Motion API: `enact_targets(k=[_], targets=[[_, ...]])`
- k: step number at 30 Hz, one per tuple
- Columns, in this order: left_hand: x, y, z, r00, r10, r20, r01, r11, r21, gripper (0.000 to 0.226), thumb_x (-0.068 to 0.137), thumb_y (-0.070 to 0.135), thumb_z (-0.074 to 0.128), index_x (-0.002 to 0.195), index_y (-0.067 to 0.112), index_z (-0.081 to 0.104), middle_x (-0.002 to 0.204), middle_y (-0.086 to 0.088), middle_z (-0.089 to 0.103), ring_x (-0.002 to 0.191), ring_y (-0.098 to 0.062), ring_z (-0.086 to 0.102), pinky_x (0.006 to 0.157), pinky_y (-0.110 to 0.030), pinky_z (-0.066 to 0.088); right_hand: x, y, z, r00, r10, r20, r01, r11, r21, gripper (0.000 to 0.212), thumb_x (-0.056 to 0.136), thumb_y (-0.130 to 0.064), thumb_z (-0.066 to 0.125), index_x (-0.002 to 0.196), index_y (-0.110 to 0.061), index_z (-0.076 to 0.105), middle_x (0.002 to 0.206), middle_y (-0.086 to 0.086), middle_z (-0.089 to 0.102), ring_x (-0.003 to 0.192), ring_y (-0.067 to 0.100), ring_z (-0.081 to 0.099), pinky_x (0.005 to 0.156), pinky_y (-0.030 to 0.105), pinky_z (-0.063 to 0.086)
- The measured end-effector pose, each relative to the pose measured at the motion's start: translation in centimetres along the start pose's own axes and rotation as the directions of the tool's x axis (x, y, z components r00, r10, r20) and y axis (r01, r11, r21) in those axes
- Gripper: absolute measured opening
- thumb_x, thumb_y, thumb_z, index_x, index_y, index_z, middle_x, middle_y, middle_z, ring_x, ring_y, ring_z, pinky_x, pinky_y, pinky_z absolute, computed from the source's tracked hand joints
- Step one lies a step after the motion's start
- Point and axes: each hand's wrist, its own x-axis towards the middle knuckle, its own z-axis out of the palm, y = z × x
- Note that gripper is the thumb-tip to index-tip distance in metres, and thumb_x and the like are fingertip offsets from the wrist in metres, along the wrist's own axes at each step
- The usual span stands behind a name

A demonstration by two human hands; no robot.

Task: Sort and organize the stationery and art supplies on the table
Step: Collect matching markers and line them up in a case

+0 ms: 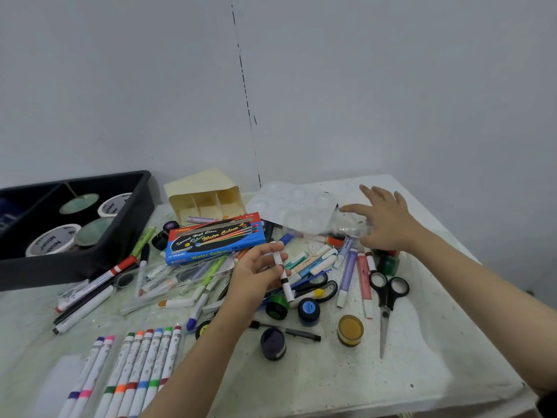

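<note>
A black tray [120, 224] holding tape rolls [51, 238] sits at the table's [422, 372] far left corner. Colour markers [141, 366] lie in a row at the near left edge. Mid-table lies a blue watercolour box [215, 239]. Just right of it, above the clutter, the left hand [256, 276] pinches a white marker with a black band [281, 271] between thumb and curled fingers. Black scissors [387, 297] lie further right. Near the far edge, the right hand [388, 221] has its fingers spread beside a white paint palette [292, 206].
</note>
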Motion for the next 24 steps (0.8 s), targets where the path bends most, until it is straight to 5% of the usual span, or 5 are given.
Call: enact_targets(k=[3, 7, 11, 24], targets=[[-0.1, -0.1, -0.1, 1.0, 0.009, 0.003, -0.009, 1.0, -0.018, 0.036, 0.087, -0.013, 0.053, 0.106, 0.015, 0.064, 0.107, -0.002, 0.07, 0.091, -0.022, 0.069, 0.073, -0.03, 0.057, -0.5, 0.3, 1.1, 0.987, 0.039, -0.156, -0.035, 0.999, 0.028, 0.056, 0.072, -0.03, 0.055, 0.128, -0.033, 0.052, 0.149, 0.008, 0.032, 0.137, 0.026, 0.022, 0.11, 0.04, 0.013], [-0.3, -0.5, -0.3, 1.0, 0.013, -0.003, -0.013, 1.0, -0.022, 0.035, 0.088, -0.012, 0.053, 0.103, 0.018, 0.065, 0.106, -0.002, 0.07, 0.099, -0.029, 0.066, 0.078, -0.035, 0.057, -1.9, 0.2, 3.2, 0.911, 0.107, -0.397, -0.122, 0.992, -0.013, 0.024, 0.079, -0.023, 0.059, 0.103, -0.02, 0.061, 0.097, 0.0, 0.06, 0.095, 0.026, 0.05, 0.079, 0.033, 0.025], [-0.4, -0.7, -0.3, 1.0, 0.02, -0.007, -0.02, 0.999, -0.029, 0.035, 0.088, -0.012, 0.052, 0.101, 0.018, 0.065, 0.113, -0.002, 0.069, 0.103, -0.027, 0.065, 0.071, -0.028, 0.057, -2.4, 0.5, 4.4, 0.917, 0.185, -0.354, -0.182, 0.982, 0.04, 0.023, 0.083, -0.029, 0.055, 0.103, -0.019, 0.05, 0.073, -0.006, 0.061, 0.073, 0.022, 0.053, 0.072, 0.032, 0.023], [-1.0, -0.4, -0.7, 0.999, 0.044, -0.026, -0.046, 0.998, -0.048, 0.034, 0.087, -0.012, 0.053, 0.1, 0.017, 0.065, 0.11, -0.003, 0.07, 0.104, -0.027, 0.064, 0.074, -0.032, 0.058, -1.9, -0.4, 4.1, 0.938, 0.246, -0.244, -0.241, 0.969, 0.052, 0.031, 0.087, -0.03, 0.055, 0.112, -0.017, 0.044, 0.067, -0.007, 0.053, 0.066, 0.022, 0.05, 0.074, 0.032, 0.024]])
